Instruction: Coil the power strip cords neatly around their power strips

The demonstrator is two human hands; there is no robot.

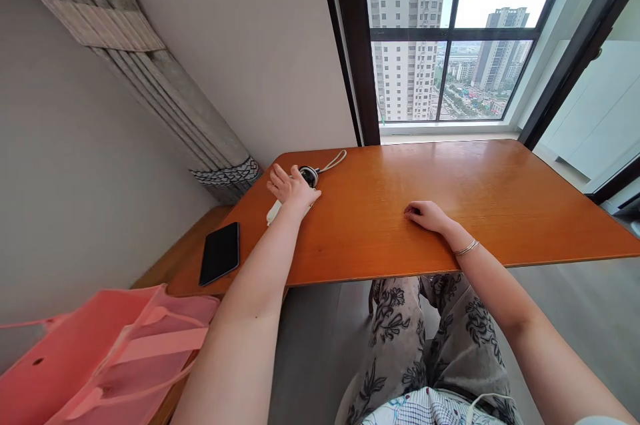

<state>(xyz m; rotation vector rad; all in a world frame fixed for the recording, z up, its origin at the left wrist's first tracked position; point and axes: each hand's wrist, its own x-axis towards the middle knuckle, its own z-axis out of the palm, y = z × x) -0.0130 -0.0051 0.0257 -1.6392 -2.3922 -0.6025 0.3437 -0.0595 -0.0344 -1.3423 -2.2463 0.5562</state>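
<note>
On the left part of the orange-brown wooden table [360, 211], my left hand [294, 190] reaches out with its fingers spread. Beneath and beside it lies a round black-and-white object [309, 176] with a looped pale cord [336, 161]. A white piece [273, 212] shows under the wrist; whether it joins the round object is hidden by my hand. My right hand [426, 214] rests on the tabletop near the middle, its fingers curled in, with no object showing in it. A thin bracelet [467, 248] circles that wrist.
A black tablet-like slab [220, 253] lies at the table's left edge. Below it, at the lower left, stands a pink bag [110, 358]. A grey curtain [200, 125] hangs by the left wall. Beyond the table's far edge is a window [450, 35]. My legs [395, 338] are under the near edge.
</note>
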